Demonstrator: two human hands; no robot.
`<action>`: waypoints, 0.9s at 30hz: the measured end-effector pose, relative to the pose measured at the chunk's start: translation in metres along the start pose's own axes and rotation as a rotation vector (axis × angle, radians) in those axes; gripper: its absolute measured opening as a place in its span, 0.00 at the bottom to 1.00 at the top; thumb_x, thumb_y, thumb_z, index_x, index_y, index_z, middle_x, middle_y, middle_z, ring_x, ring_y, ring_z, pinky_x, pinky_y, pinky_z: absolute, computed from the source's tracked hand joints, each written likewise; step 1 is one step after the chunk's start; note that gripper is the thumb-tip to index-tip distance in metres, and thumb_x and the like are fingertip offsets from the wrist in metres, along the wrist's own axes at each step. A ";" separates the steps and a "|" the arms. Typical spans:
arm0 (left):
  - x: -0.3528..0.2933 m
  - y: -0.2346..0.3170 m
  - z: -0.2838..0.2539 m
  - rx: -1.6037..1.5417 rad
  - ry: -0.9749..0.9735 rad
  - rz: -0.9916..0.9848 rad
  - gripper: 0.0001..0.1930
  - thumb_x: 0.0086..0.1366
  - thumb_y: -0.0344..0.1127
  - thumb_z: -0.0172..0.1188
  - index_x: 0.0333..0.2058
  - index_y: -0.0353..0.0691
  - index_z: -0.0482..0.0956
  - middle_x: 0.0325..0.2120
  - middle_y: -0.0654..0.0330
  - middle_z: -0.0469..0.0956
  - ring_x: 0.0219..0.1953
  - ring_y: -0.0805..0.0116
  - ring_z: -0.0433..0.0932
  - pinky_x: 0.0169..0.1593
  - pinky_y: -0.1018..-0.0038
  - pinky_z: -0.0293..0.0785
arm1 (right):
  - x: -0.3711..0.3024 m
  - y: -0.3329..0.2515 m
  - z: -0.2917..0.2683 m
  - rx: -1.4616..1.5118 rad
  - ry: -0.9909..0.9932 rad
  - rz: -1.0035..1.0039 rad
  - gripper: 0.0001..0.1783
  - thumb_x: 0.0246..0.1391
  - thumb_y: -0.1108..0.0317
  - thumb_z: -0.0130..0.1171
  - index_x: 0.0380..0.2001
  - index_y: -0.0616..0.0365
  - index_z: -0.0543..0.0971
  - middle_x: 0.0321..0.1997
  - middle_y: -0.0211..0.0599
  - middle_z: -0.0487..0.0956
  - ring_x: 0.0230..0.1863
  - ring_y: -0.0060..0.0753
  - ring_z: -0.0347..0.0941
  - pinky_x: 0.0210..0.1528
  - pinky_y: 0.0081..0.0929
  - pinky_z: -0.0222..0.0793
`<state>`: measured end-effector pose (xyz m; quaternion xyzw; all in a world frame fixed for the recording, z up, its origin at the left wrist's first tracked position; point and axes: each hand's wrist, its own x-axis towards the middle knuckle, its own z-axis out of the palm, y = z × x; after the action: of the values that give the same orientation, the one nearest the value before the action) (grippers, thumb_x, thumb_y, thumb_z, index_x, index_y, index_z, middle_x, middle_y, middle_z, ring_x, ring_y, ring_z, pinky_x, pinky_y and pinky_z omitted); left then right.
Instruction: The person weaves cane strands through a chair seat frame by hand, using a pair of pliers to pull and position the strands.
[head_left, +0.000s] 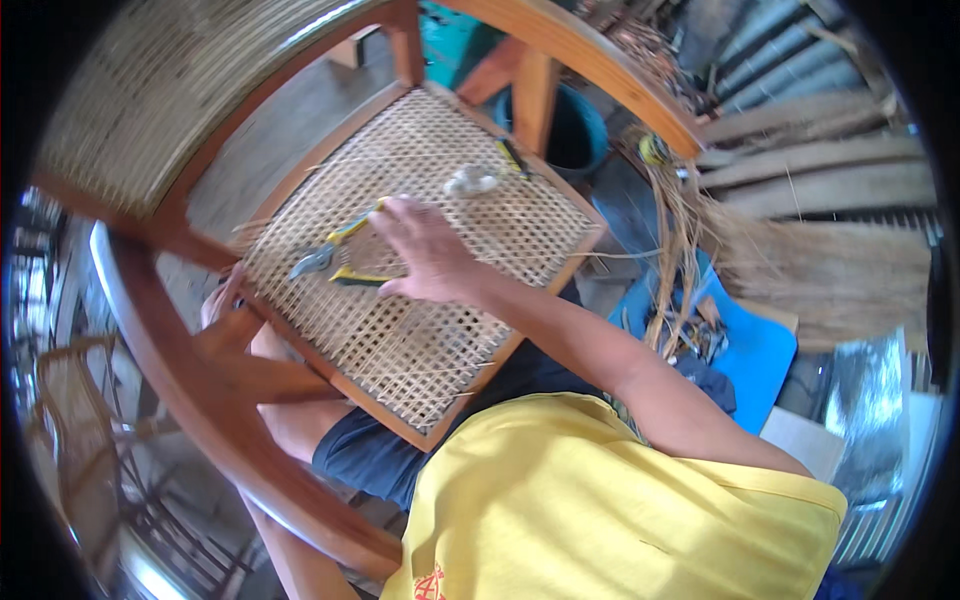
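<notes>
My right hand (pixel 425 250) lies over the woven cane seat (pixel 400 340), fingers on one handle and thumb on the other handle of yellow-handled pruning shears (pixel 318 262). The handles stand spread apart, and the grey blades point left. At the seat's left edge, what looks like my left hand (pixel 222 300) shows only in part, low beside the wooden frame; its fingers are mostly hidden. Farther back on the cane are a small white bundle (pixel 470 181) and a yellow-and-black tool (pixel 513 158), perhaps a cutter. Loose cane ends stick out along the seat's edges.
The chair's curved armrest (pixel 190 400) runs along my left, another wooden rail (pixel 590 55) arches at the far right. A cane-covered panel (pixel 180 90) stands far left. Right of the seat are a dark bucket (pixel 565 130), hanging fibre strands (pixel 675 240) and a blue plastic piece (pixel 760 350).
</notes>
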<state>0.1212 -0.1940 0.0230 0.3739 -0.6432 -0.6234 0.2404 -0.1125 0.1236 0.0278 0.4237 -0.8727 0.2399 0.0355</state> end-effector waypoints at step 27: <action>-0.162 0.277 -0.001 0.942 -0.051 0.461 0.19 0.71 0.39 0.63 0.53 0.30 0.76 0.43 0.58 0.78 0.45 0.66 0.77 0.53 0.69 0.73 | -0.022 -0.021 -0.063 0.631 -0.527 0.229 0.38 0.56 0.54 0.58 0.65 0.66 0.65 0.45 0.55 0.81 0.49 0.50 0.80 0.54 0.48 0.73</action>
<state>0.1698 -0.0842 0.3206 0.2751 -0.9249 -0.2066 0.1616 -0.0918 0.1567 0.0855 0.3612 -0.7771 0.3809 -0.3471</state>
